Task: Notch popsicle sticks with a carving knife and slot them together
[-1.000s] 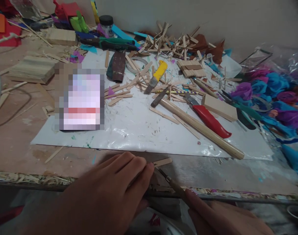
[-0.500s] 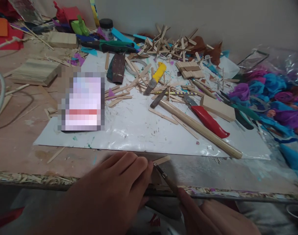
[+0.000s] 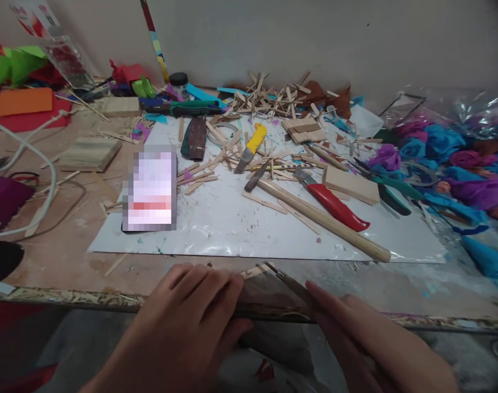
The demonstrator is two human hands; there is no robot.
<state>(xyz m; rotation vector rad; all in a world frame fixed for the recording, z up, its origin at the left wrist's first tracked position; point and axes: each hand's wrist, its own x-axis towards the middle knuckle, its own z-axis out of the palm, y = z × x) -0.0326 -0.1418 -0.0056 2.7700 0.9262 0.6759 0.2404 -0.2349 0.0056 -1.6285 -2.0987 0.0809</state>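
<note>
My left hand is closed at the table's front edge, its fingertips holding down a wooden craft stick. The stick's free end points right, and dark marks show on its upper face. My right hand grips a slim carving knife by its wooden handle. The knife's narrow metal tip points up and left, at or just over the right end of the stick; whether it touches I cannot tell. The lower part of the right hand's grip is hidden.
A white sheet carries a phone, a hammer, a red-handled folding saw, a yellow-handled blade and loose sticks. Crumpled coloured paper lies right. White cable loops at left. The rough table edge runs in front.
The knife tip has shifted from beside my left fingertips to the stick's far right end. More of the stick's marked face shows. The camera view has tilted up and turned left.
</note>
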